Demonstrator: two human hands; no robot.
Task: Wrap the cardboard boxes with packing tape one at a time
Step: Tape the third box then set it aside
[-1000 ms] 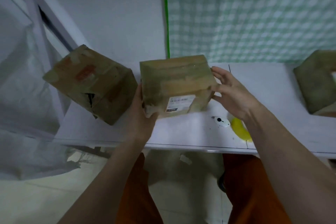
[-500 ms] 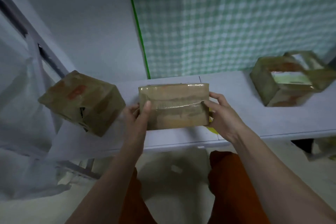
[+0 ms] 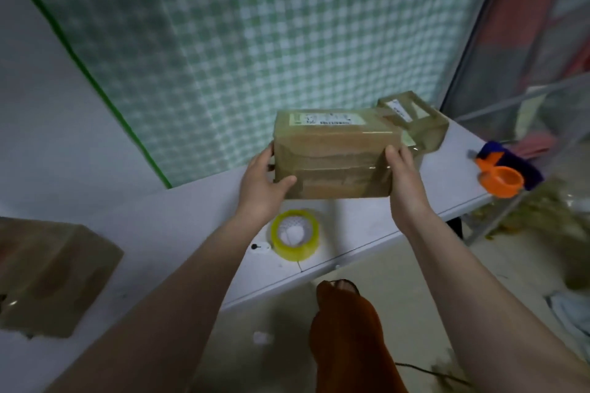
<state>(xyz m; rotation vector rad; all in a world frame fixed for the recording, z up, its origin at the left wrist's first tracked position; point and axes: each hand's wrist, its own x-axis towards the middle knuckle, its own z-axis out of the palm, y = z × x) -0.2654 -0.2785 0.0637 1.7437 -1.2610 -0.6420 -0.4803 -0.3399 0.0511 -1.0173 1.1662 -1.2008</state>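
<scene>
I hold a tape-wrapped cardboard box (image 3: 335, 153) in the air above the white table (image 3: 178, 226), its white label facing up. My left hand (image 3: 261, 175) grips its left end with the thumb across the front. My right hand (image 3: 404, 169) grips its right end. Just behind it on the table stands another taped box (image 3: 424, 124). A roll of yellowish packing tape (image 3: 295, 234) lies flat on the table under the held box. A third cardboard box (image 3: 48, 274) sits at the table's left end.
An orange tape dispenser (image 3: 499, 179) rests on a purple thing (image 3: 517, 163) at the table's right end. A small white object (image 3: 260, 247) lies beside the tape roll. A green checked curtain (image 3: 287, 41) hangs behind. Clear plastic sheeting and clutter fill the right side.
Both hands have lifted the box off the table and carried it to the right, towards the other taped box. The tape roll it hid is now in view.
</scene>
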